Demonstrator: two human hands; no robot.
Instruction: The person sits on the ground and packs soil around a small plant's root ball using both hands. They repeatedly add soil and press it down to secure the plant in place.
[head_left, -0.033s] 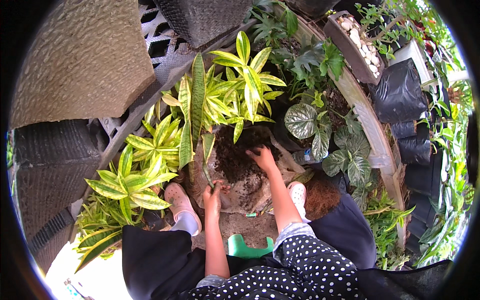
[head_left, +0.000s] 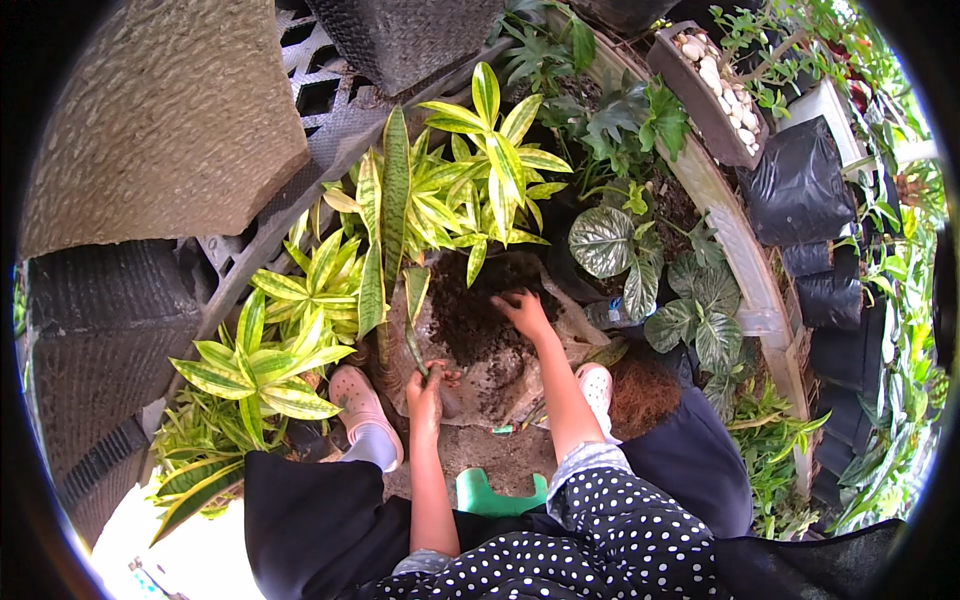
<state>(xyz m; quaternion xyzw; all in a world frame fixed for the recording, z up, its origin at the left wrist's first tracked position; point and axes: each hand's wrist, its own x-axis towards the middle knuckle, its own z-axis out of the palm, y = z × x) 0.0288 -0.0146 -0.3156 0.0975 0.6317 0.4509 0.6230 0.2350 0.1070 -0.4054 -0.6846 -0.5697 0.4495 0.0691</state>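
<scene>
Left hand (head_left: 426, 390) holds leaf (head_left: 417, 288); right hand (head_left: 526, 316) at soil (head_left: 470, 325).

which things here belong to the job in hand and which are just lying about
Seemingly in use:
green leaf, its stem in the left hand
dark soil, at the right hand
pale surface around the soil

Seemingly just nearby:
white pebbles in a brown planter
black plastic bag
brown fibrous heap

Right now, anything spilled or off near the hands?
Only the loose dark soil: it looks spread uncontained over a crumpled pale sheet, so it could pass for a spill. The right hand is at it; the left hand grips a leaf. Nothing else stands out.
</scene>
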